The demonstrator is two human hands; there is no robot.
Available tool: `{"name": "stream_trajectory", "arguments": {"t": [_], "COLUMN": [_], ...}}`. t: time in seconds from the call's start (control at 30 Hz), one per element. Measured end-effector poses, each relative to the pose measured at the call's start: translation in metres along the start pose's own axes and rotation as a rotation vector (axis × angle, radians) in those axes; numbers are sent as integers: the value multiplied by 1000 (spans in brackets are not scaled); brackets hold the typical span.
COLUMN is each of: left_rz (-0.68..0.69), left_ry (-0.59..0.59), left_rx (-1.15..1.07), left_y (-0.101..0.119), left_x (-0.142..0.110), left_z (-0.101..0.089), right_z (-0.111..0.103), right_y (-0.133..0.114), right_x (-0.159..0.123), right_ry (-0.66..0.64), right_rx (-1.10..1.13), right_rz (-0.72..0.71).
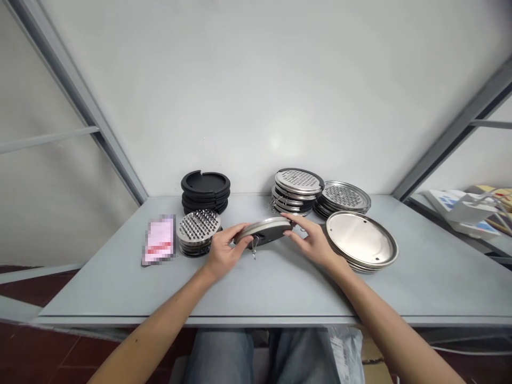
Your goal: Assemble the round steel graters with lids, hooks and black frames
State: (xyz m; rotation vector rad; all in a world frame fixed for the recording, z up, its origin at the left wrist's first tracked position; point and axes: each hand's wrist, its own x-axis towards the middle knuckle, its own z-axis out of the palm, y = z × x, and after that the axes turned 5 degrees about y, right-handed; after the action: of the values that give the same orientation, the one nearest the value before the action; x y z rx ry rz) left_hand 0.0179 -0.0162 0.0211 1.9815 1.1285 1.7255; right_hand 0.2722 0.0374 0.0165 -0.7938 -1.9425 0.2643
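Note:
Both my hands grip the edges of a round steel-and-black disc assembly (264, 232), tilted on its side above the grey table (280, 293). My left hand (226, 249) holds its left end and my right hand (310, 241) its right end. A small metal clip or key on a thin wire (254, 248) dangles below it. Nearest my right hand lies a stack of plain steel plates (362, 240). Near my left hand sits a stack of perforated steel discs (199, 226). Behind my hands are two more perforated stacks (298, 181) (343, 196).
A stack of black rings (205, 184) stands at the back left, against a white wall. A pixelated pink card (159, 240) lies at the left. Grey metal struts frame both sides. Printed papers (464, 210) lie on a lower surface at right.

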Motion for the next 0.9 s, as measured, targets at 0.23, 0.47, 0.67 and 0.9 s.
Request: {"name": "stream_trajectory", "arguments": {"t": [0.23,0.47,0.67,0.9], "left_rz": [-187,41,253,241], "left_ry": [-29,-357,-461,-358], "left_rx": [-248,-44,67,28], "left_y": [-2,0,-2,-1], "left_x": [11,6,4,-2], "left_z": [-2,-4,-4,-2], "right_z": [13,5,0,-14], "right_y": [1,-8,-2,4], "right_x": [-4,-5,-5,-2], "right_ry": [55,36,12,-16], "right_rx": [202,35,-89,-146], "right_rz": [207,-133,-303,-270]}}
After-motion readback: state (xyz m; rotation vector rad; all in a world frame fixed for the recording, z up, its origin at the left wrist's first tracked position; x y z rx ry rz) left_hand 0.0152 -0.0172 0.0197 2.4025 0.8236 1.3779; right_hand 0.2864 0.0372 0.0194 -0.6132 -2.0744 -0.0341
